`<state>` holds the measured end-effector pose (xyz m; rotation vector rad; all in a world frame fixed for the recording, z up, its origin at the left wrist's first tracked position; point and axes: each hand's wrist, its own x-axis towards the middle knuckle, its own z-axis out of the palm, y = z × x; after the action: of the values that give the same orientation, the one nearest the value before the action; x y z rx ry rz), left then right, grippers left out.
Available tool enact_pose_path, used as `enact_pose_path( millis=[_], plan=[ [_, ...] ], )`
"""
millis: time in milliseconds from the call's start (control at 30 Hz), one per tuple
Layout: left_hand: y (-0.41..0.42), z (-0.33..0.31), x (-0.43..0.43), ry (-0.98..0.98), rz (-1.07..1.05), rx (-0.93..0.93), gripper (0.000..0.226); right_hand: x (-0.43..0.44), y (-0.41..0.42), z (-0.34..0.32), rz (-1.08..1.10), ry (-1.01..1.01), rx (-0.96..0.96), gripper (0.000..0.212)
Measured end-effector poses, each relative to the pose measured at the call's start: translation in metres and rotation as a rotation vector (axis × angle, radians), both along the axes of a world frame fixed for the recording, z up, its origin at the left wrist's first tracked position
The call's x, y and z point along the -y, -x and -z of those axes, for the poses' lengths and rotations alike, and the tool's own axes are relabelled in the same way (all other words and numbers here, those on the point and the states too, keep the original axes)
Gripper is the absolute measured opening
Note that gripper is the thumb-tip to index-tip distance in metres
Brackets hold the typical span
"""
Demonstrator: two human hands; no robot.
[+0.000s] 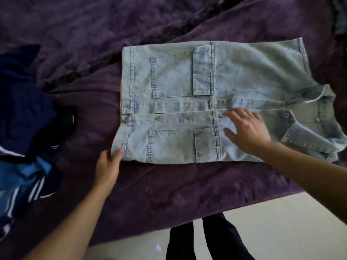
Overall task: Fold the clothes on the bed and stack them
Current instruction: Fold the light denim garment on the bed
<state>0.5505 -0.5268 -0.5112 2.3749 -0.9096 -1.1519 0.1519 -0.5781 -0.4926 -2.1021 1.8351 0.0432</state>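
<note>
— Denim jacket [187, 102]: where is it laid?

— It is spread front-up on the purple bedspread [169, 188], filling the centre of the view out toward 3 o'clock. Its hem is turned toward 9 o'clock and its collar [308, 96] toward 3 o'clock. The button placket is seen running across the middle, with a patch pocket on either side of it.

— What else is seen on the bed?

— A heap of dark blue clothes [24, 117] is piled at 9 o'clock, well apart from the jacket. White stripes are seen on the lighter blue piece at its lower end. A pale floor [281, 228] is shown past the bed's edge at 5 o'clock, and dark trouser legs [212, 239] are seen at 6 o'clock.

— How is the right hand [246, 130] held?

— It is laid flat on the jacket, fingers spread wide and pointed toward 9 o'clock, between the placket and the near edge. Nothing is gripped by it.

— And the left hand [108, 166]?

— It is placed at the jacket's hem corner, toward 7 o'clock. The thumb is set against the denim there; whether the cloth is pinched or merely touched cannot be told, as the fingers are partly hidden.

— Smaller details?

— Metal buttons [190, 116] are seen along the placket, one just beside the right fingertips.
</note>
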Motion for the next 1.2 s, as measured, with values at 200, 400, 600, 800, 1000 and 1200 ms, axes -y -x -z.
enact_pose_path(
  millis=[200, 400, 600, 800, 1000, 1200],
  plan=[
    [-0.004, 0.007, -0.011, 0.186, 0.48, 0.202, 0.034, 0.046, -0.079, 0.03, -0.012, -0.254, 0.024, 0.063],
    [0.01, -0.043, 0.076, 0.389, 0.291, -0.021, 0.031, 0.041, -0.086, 0.028, 0.037, -0.258, 0.038, 0.05],
    [-0.017, -0.02, 0.033, -0.339, 0.487, 0.271, 0.02, 0.029, -0.059, 0.017, -0.044, -0.155, -0.004, 0.047],
    [-0.011, -0.014, -0.017, -0.15, 0.542, 0.595, 0.022, -0.019, -0.022, 0.029, 0.183, -0.034, -0.074, 0.054],
    [0.03, -0.003, -0.025, 0.091, 1.131, 0.594, 0.054, -0.07, 0.075, 0.021, 0.446, -0.074, -0.291, 0.07],
    [0.074, 0.0, -0.024, -0.072, 1.153, 0.637, 0.05, -0.068, 0.146, -0.025, 0.795, -0.295, -0.302, 0.057]
  ],
)
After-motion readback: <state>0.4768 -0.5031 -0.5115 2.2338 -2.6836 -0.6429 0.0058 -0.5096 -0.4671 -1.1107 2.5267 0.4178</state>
